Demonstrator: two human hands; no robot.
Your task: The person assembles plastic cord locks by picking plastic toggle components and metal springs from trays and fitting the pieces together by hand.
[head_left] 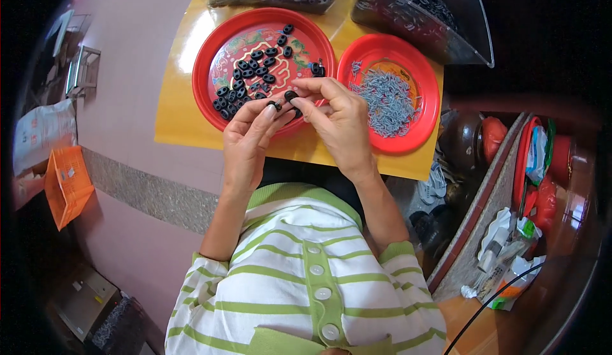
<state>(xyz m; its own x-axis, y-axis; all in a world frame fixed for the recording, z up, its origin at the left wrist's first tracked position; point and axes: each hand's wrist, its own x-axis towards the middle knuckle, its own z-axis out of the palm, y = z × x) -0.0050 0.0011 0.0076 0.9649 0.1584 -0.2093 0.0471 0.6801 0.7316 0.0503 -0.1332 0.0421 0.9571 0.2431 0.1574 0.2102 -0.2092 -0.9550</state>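
Both my hands meet over the near rim of a round red tray (pixel 200 68) with a printed bottom. My left hand (pixel 247 135) pinches a small black plastic piece (pixel 274 106) between thumb and fingers. In my right hand (pixel 338 122), thumb and forefinger close on another rounded black piece (pixel 291 95), almost touching the first. Whether the two are joined I cannot tell. Several black two-holed pieces (pixel 257 55) lie loose in the tray. To the right, a smaller red plate (pixel 433 94) holds a heap of small grey screws (pixel 389 103).
Two clear plastic bins (pixel 486 36) full of dark small parts stand at the back of the yellow tabletop (pixel 172 109). An orange bag (pixel 67 186) is on the floor at left. At right, a ledge (pixel 475 202) carries packets, beside a black cable (pixel 497 294).
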